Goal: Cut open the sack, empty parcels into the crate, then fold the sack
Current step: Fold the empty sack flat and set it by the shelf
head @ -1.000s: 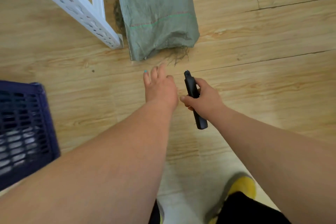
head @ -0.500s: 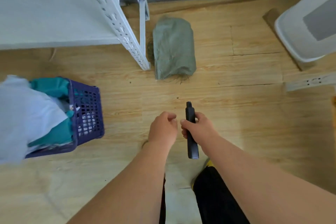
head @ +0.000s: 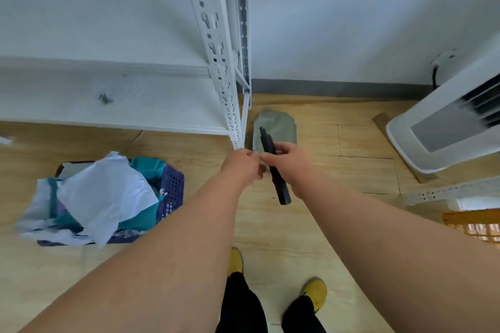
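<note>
You've straightened up from the folded sack [head: 276,127], right hand [head: 290,163] still gripping the cutter [head: 273,167], left hand [head: 240,167] curled at it, crate [head: 171,189] full: task looks finished.

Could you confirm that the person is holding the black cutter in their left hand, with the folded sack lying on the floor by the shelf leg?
Not quite: the head view shows the right hand gripping the black cutter, while the left hand only meets it at the fingertips. The folded sack does lie on the floor beside the shelf leg.
</note>
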